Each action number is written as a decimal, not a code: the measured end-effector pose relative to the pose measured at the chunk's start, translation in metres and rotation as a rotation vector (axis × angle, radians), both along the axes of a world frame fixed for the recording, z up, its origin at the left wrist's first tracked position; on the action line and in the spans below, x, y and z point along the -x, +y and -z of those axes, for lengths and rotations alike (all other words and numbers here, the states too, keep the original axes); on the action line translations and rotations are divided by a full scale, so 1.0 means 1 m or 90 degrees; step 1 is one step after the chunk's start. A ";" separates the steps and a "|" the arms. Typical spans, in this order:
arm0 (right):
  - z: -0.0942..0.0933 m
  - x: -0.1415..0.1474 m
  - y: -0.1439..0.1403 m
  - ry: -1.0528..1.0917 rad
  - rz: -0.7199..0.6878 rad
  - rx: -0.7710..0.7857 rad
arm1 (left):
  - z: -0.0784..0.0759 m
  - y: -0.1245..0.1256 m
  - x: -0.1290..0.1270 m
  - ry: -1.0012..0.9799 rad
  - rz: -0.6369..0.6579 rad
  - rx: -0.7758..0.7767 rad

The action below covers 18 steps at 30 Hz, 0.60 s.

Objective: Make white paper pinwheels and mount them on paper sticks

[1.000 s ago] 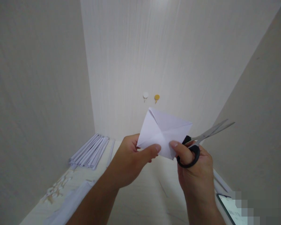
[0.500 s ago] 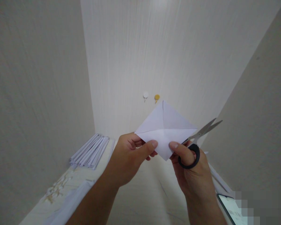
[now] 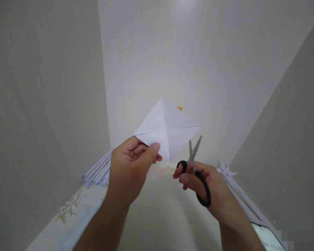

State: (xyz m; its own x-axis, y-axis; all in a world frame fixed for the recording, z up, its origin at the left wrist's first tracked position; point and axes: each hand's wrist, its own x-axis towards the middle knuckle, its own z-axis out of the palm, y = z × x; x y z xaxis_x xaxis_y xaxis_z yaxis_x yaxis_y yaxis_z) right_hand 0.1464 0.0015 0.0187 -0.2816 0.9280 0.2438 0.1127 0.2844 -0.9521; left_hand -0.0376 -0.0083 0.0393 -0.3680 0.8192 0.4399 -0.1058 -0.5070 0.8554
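Currently, your left hand [image 3: 129, 167]: thumb and fingers pinched on the lower left edge of the folded white paper [image 3: 167, 130], held up before the back wall.
Your right hand [image 3: 206, 184]: fingers closed through the black handles of the scissors [image 3: 195, 167]; blades slightly parted, tips pointing up just under the paper, not touching it.
Yellow pin [image 3: 180, 108]: on the wall, mostly hidden behind the paper.
Paper strips [image 3: 99, 169]: stacked at the left wall.
Phone [image 3: 267, 238]: by your right forearm.
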 end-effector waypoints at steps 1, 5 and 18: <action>-0.001 0.000 -0.001 -0.045 -0.028 0.028 | 0.001 0.001 0.000 -0.011 -0.015 -0.010; -0.001 0.005 -0.007 -0.153 -0.104 0.120 | 0.002 0.001 0.001 -0.041 -0.055 -0.048; -0.004 0.008 -0.012 -0.151 -0.120 0.122 | -0.007 -0.008 -0.010 -0.014 -0.159 -0.034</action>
